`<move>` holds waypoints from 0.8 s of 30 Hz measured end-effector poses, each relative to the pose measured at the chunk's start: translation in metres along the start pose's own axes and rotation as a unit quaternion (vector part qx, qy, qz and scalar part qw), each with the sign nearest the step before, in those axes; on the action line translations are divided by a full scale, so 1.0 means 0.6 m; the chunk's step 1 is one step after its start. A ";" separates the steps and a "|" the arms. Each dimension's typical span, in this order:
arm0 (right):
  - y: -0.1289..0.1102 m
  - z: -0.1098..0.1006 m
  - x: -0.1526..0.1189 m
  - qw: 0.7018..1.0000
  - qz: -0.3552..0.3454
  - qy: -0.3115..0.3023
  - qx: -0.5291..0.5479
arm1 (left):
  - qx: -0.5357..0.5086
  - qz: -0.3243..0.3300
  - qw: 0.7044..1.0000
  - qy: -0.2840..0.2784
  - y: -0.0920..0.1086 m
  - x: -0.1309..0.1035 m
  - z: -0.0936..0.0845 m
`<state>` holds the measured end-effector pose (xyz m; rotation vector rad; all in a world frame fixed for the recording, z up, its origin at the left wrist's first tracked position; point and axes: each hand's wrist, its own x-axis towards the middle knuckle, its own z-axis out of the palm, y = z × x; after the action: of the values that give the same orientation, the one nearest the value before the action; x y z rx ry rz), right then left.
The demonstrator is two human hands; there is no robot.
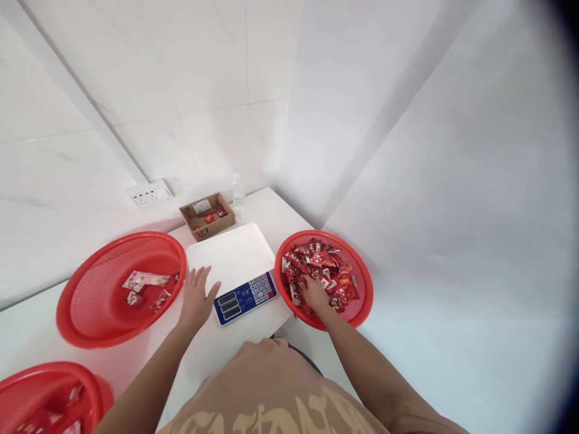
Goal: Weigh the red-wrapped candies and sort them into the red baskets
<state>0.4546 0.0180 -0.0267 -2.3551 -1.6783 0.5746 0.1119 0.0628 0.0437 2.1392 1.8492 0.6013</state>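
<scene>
My right hand (315,294) reaches into the red mesh basket (366,289) on the right, its fingers bent down among several small red wrapped packets (322,258). The fingertips are partly hidden by the wrappers they close on. With fingers spread and nothing in them, my left hand (198,295) hovers at or rests on the left edge of the weighing scale; contact is hard to tell. The scale has a white tray (230,253) with nothing on it and a blue keypad panel (245,298). Left of that hand stands a larger red basket (85,289) holding a few packets (145,281).
Behind the scale are a cardboard box (212,228) with some red packets and a clear plastic bottle (237,187). Another red basket (97,392) is at the lower left. A wall socket (148,191) sits above the white table (265,202). Walls enclose the back and right.
</scene>
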 end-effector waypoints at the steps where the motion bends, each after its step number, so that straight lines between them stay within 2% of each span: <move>1: 0.005 -0.003 0.003 1.000 0.014 0.004 0.025 | -0.014 0.008 1.000 -0.008 0.005 -0.003 0.004; 5: 0.025 -0.025 0.006 0.996 0.035 0.032 0.078 | -0.055 0.009 0.997 -0.043 0.012 -0.016 0.014; 9: 0.024 -0.047 0.002 0.997 -0.037 0.053 0.037 | -0.075 -0.001 0.995 -0.073 0.015 -0.024 0.014; 13: 0.003 -0.040 0.000 0.995 -0.104 0.006 -0.004 | -0.090 -0.014 0.990 -0.107 0.025 -0.029 0.013; 16: -0.007 -0.027 -0.001 0.994 -0.101 -0.033 -0.006 | -0.109 -0.024 0.986 -0.121 0.034 -0.033 0.014; 18: -0.006 -0.025 0.001 0.995 -0.094 -0.037 -0.001 | -0.123 -0.029 0.983 -0.131 0.040 -0.037 0.015; 24: -0.008 -0.052 0.037 0.986 -0.157 0.050 -0.013 | -0.139 -0.059 0.976 -0.159 0.054 -0.043 0.002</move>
<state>0.4695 0.0424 -0.0012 -2.0371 -1.9637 0.3709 0.1384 0.0323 0.0534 1.8088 1.6004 0.4302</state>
